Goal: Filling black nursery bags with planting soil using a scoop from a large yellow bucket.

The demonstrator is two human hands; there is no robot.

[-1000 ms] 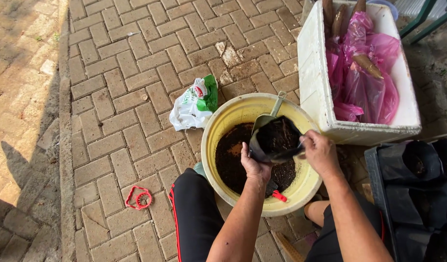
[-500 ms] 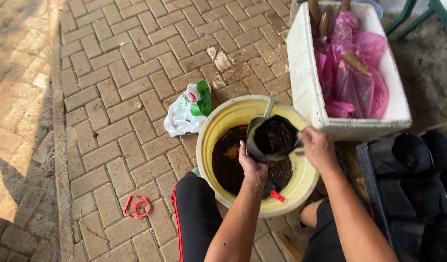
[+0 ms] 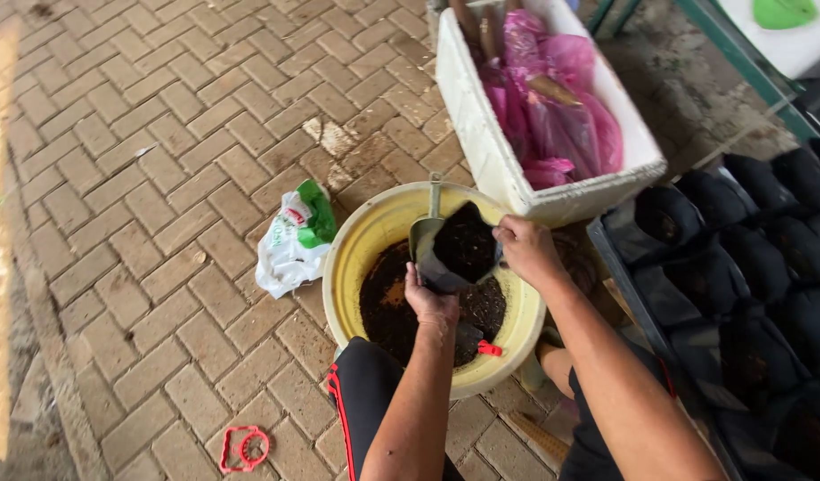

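Brick-paved floor (image 3: 160,178). White foam box (image 3: 481,116) with pink plastic bags (image 3: 561,125), top right. Black tray of filled black grow bags (image 3: 757,267), right edge. Round yellow plastic tub (image 3: 356,258) of dark soil, centre. White-green plastic bag (image 3: 294,236) touching the tub's left side. Soil-filled small black grow bag (image 3: 459,249) held over the tub: left hand (image 3: 428,303) fingers curled under its base, right hand (image 3: 526,249) fingers pinching its rim. Grey scoop (image 3: 425,233) just behind it. Red plastic ring (image 3: 243,448), bottom left.
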